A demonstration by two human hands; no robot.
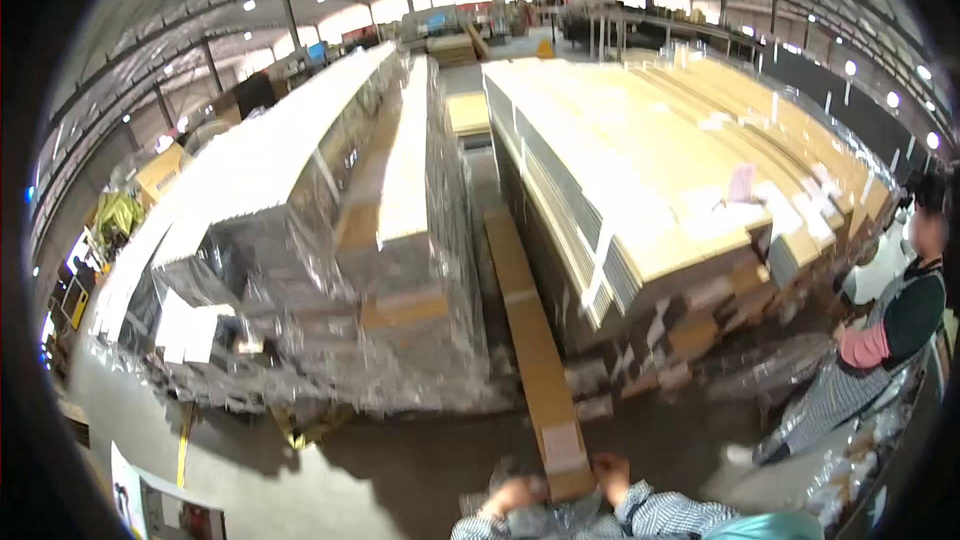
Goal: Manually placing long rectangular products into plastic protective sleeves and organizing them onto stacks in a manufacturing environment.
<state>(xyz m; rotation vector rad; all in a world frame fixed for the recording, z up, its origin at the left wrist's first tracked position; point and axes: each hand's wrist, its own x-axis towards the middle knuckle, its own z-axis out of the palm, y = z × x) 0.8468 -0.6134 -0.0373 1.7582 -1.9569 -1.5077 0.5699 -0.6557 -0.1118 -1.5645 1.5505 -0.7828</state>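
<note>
A long, narrow cardboard carton (535, 355) runs away from me, its near end low between my hands and its far end in the gap between two big stacks. A pale label (563, 443) sits near its close end. My left hand (517, 493) is closed at the carton's left edge, and my right hand (612, 476) grips the right edge with curled fingers. Crumpled clear plastic film (570, 518) lies by the near end, close to my left hand. My sleeves are striped.
Tall stacks of flat boards in clear wrap (400, 260) stand left; another board stack (640, 170) with strapping stands right. A co-worker (880, 350) in a striped apron stands at the far right. Loose plastic (840, 470) lies near that person's feet. Yellow tape (184, 445) marks the floor.
</note>
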